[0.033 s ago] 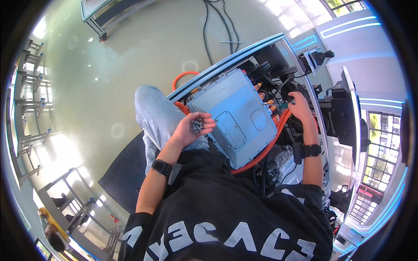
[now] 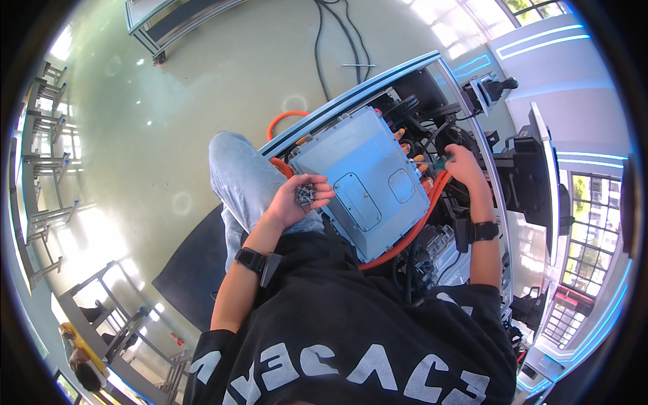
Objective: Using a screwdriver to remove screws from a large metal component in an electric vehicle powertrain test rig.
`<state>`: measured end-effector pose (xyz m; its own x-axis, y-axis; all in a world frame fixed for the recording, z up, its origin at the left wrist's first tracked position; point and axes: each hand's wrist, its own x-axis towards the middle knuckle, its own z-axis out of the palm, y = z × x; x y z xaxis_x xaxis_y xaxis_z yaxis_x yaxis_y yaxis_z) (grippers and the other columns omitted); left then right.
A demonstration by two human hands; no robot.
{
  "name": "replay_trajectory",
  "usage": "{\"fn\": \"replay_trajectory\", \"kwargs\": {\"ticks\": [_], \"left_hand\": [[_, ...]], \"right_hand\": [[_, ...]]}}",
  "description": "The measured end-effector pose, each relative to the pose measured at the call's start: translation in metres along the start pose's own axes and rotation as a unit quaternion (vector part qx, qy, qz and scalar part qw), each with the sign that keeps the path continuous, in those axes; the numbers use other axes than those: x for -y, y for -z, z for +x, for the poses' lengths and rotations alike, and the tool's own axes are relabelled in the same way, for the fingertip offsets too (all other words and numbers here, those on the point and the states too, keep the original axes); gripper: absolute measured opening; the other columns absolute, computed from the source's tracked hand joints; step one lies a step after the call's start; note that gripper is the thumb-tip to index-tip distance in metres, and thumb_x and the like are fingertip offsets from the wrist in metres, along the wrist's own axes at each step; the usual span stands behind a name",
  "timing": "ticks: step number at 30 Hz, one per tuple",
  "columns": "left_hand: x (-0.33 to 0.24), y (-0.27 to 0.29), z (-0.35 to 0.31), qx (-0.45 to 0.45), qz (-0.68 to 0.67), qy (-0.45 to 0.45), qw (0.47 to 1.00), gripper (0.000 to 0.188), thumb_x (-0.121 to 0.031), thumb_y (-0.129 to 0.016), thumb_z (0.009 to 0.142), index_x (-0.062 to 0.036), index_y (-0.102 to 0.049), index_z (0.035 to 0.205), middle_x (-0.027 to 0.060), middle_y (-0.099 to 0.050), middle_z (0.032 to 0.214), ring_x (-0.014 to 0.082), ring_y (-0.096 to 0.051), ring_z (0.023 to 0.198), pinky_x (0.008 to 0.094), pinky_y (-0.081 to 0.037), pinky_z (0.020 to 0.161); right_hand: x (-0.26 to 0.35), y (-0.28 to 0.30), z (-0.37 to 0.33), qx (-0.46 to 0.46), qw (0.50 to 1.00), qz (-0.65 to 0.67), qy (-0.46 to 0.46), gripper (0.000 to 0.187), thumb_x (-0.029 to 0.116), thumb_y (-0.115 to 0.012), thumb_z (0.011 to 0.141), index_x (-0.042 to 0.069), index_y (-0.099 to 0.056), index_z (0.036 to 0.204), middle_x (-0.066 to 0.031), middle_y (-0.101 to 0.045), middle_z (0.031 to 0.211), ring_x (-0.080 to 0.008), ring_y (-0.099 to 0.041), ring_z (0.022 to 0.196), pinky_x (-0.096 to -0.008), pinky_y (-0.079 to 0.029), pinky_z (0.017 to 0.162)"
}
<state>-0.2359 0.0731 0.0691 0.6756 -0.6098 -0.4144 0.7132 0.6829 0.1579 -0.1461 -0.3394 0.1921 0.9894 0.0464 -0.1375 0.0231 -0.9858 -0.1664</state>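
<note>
My left hand (image 2: pixel 295 205) is held palm up with its fingers slightly curled, cradling a pile of small dark bolts (image 2: pixel 304 195). It hovers over the near left edge of a blue-grey metal box (image 2: pixel 351 156) that has raised cover plates on top. At the box's right side, my right hand (image 2: pixel 462 166) grips the green handle of a screwdriver (image 2: pixel 440 164). The thin shaft points left toward the orange connectors (image 2: pixel 406 148) along the box's side. Exactly where its tip rests is too small to tell.
Thick orange cables (image 2: pixel 424 226) run along the box's right side. A metal frame (image 2: pixel 358 98) surrounds the machinery. Beyond it, black cables (image 2: pixel 322 54) lie on the floor. A gear lever (image 2: pixel 499 86) and a monitor (image 2: pixel 542 169) stand on the right. Another person (image 2: pixel 84 368) is at lower left.
The fingers of my right hand have shifted slightly on the screwdriver handle. My left hand and the bolts stay in place.
</note>
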Motion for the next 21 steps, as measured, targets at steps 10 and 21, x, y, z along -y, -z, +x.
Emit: {"fn": "replay_trajectory", "kwargs": {"ticks": [10,21], "left_hand": [[-0.001,-0.003,0.003,-0.006,0.002,0.003,1.0,0.04,-0.023,-0.035,0.096,0.0076,-0.053,0.115,0.0211,-0.063,0.104,0.0334,-0.063,0.1,0.0404,-0.054,0.085],[0.002,0.004,0.003,-0.009,0.031,0.004,0.999,0.038,-0.025,-0.039,0.095,0.004,-0.055,0.114,0.018,-0.063,0.107,0.0325,-0.062,0.102,0.0404,-0.052,0.086]], "right_hand": [[0.016,-0.066,0.052,0.478,0.853,-0.189,-0.091,0.031,0.018,-0.06,0.069,-0.001,-0.07,0.092,-0.0207,-0.068,0.092,-0.0339,-0.068,0.082,-0.0423,-0.053,0.069],[0.011,-0.143,0.077,0.269,0.931,-0.244,-0.026,0.03,0.019,-0.054,0.08,0.011,-0.07,0.105,-0.0111,-0.066,0.113,-0.0272,-0.063,0.107,-0.0395,-0.05,0.088]]}}
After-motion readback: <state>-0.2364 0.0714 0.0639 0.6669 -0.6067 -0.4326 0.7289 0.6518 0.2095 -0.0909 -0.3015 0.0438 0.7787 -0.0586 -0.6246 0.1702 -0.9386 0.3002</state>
